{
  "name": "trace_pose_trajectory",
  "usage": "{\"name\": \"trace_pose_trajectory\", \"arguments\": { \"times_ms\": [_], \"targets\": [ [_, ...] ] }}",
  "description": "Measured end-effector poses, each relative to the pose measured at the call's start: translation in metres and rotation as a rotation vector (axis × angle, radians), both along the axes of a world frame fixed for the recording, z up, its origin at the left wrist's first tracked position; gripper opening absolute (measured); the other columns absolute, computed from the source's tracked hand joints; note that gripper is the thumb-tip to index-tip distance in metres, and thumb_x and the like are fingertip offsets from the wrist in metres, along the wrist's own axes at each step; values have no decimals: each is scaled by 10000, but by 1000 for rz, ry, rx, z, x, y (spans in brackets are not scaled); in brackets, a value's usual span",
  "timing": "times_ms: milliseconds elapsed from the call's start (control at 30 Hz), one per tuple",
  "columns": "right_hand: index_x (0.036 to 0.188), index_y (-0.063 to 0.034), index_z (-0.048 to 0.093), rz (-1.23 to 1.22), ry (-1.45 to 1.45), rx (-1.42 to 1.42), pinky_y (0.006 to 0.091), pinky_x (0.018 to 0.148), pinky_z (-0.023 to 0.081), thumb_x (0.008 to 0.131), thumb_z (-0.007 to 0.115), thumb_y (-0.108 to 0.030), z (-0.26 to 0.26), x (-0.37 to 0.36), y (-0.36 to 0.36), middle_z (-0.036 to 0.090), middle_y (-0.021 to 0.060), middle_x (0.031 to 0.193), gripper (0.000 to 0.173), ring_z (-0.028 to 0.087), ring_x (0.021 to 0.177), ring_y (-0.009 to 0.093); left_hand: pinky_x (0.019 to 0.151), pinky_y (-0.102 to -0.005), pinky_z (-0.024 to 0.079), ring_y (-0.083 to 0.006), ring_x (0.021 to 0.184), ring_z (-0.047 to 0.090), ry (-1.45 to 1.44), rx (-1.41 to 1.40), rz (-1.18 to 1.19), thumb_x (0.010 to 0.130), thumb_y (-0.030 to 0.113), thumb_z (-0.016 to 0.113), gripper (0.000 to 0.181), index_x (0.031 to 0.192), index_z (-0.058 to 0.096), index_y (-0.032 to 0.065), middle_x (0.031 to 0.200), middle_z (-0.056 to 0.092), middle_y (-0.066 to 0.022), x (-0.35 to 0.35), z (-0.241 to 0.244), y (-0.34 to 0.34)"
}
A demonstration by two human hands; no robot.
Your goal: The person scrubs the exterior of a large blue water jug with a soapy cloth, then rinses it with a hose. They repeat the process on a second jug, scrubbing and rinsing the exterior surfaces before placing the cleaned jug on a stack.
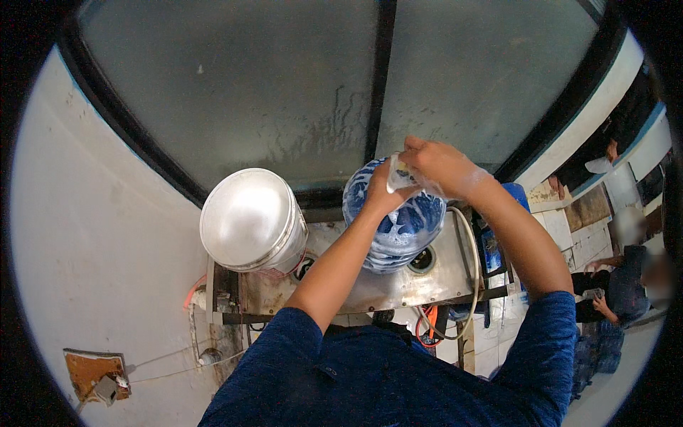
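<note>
A large clear-blue plastic water bottle (pixel 397 229), streaked with white foam, stands on a stainless steel counter (pixel 331 288) before me. My left hand (pixel 385 189) is at the top of the bottle, around its neck area, against a whitish, translucent wet thing (pixel 397 173). My right hand (pixel 435 163) is just above and to the right, fingers curled at the same whitish thing, which looks like plastic or a foamy cloth; its kind is unclear. Foam clings to my right wrist. The bottle's mouth is hidden by my hands, and what each hand grips cannot be made out.
A white plastic bucket (pixel 251 219) with a closed-looking round top stands left of the bottle. A pale hose (pixel 472 256) curves along the counter's right side. Round holes (pixel 422 260) pierce the countertop. Dark-framed glass rises behind. Other people are at the far right, one seated (pixel 621 288).
</note>
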State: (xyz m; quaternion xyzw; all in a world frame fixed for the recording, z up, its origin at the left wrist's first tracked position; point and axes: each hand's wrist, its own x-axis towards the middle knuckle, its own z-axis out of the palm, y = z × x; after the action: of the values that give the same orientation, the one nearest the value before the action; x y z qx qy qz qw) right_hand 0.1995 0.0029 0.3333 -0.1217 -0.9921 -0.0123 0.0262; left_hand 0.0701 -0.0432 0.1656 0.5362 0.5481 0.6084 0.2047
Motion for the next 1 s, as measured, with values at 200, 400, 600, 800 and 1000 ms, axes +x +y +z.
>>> {"name": "trace_pose_trajectory", "arguments": {
  "times_ms": [200,400,600,800,1000],
  "targets": [
    [1046,56,670,115,-119,-249,468,843,548,826,659,-25,-11,0,34,693,245,1041,235,689,987,417,877,-408,543,-354,1051,688,100,17,-31,647,288,916,689,1204,584,55,1076,708,-169,-4,-16,15],
    [1073,20,672,148,-300,-118,447,817,568,827,679,-44,-5,-18,40,719,223,959,254,722,879,388,874,-411,545,-381,1053,681,215,-5,54,628,311,921,758,1237,567,32,1104,702,-196,-6,-6,11],
    [1077,-15,644,-208,-480,-512,434,799,583,828,727,-163,8,-20,30,707,181,908,301,729,882,323,885,-421,545,-399,1049,678,259,-121,50,635,300,912,780,1266,555,13,1116,701,-208,-3,10,5],
    [1084,-12,663,-142,-455,-390,454,765,590,755,766,-254,-26,-18,39,710,254,1068,421,727,921,376,871,-438,540,-405,1028,683,137,-14,60,646,282,902,764,1276,567,10,1081,708,-231,-5,-5,7],
    [1032,15,647,-46,-388,-288,495,844,551,709,786,-234,-40,-14,40,697,273,1044,431,694,970,436,856,-433,540,-398,1006,693,126,-69,67,640,271,914,775,1277,566,0,1057,712,-225,-1,14,-6]
  ]
}}
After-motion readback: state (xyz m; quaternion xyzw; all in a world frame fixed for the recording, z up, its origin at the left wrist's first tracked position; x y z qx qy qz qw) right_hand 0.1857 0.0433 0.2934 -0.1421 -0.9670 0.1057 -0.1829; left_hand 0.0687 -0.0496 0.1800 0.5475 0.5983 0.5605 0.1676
